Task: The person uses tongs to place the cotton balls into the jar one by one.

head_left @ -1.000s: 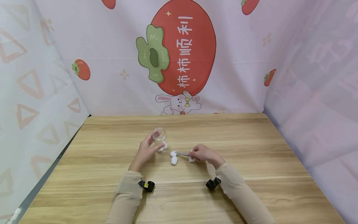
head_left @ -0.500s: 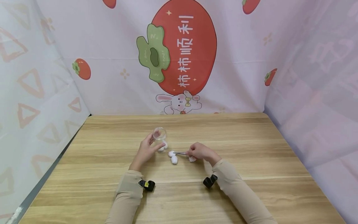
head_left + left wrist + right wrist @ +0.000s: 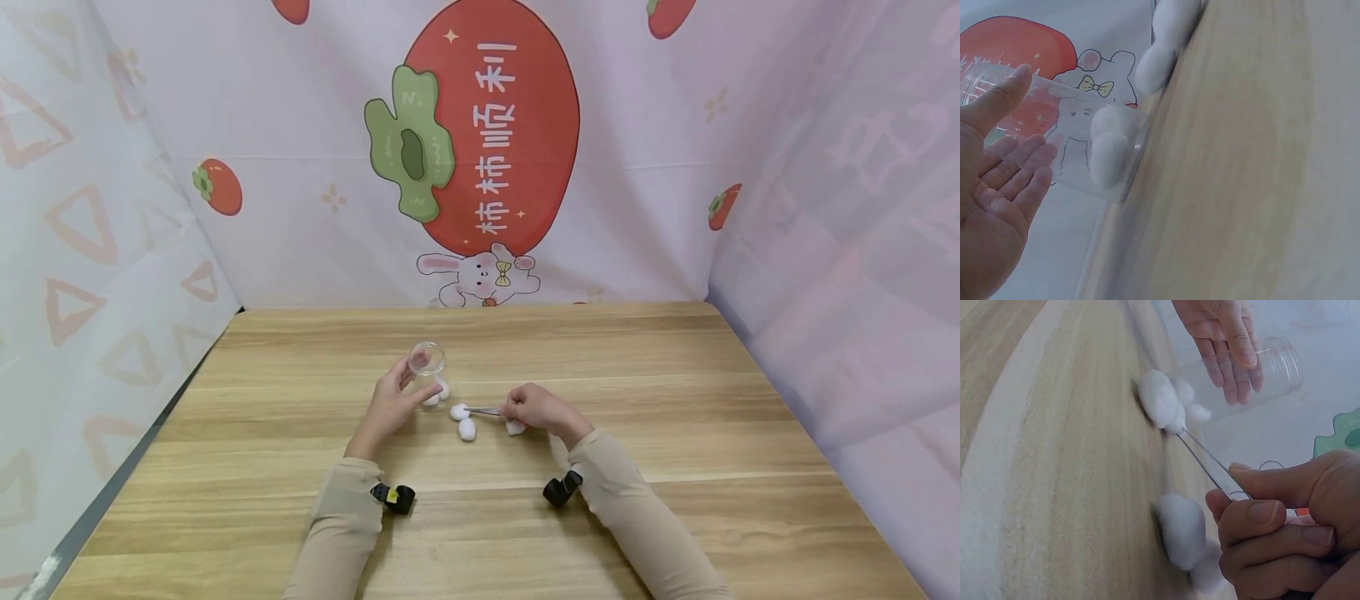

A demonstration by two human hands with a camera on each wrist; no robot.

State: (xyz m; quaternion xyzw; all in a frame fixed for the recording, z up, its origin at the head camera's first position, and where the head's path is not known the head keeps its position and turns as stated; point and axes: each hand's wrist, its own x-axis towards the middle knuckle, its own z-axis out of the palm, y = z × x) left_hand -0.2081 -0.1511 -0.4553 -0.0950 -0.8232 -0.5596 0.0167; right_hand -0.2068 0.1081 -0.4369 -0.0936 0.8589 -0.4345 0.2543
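My left hand (image 3: 392,400) holds a clear open-topped jar (image 3: 428,372) upright on the table, thumb on one side and fingers on the other. White cotton balls (image 3: 1109,159) lie at the jar's bottom. Between thumb and fingers, my right hand (image 3: 542,407) pinches metal tweezers (image 3: 1205,464). Their tips are right at a cotton ball (image 3: 460,412) just right of the jar. Touching it on the near side is another cotton ball (image 3: 467,430). More cotton (image 3: 515,427) lies beneath the right hand, partly hidden by it; the right wrist view shows two balls (image 3: 1182,531) there.
The wooden table (image 3: 480,533) reaches back to a printed cloth (image 3: 300,242) with persimmons and a rabbit. Cloth walls also stand at the left and right. Each forearm wears a black wrist strap with a camera (image 3: 401,499).
My right hand has shifted slightly left with the tweezers. The cotton ball at their tips has moved a little left, toward the jar. My left hand and the jar stay in place.
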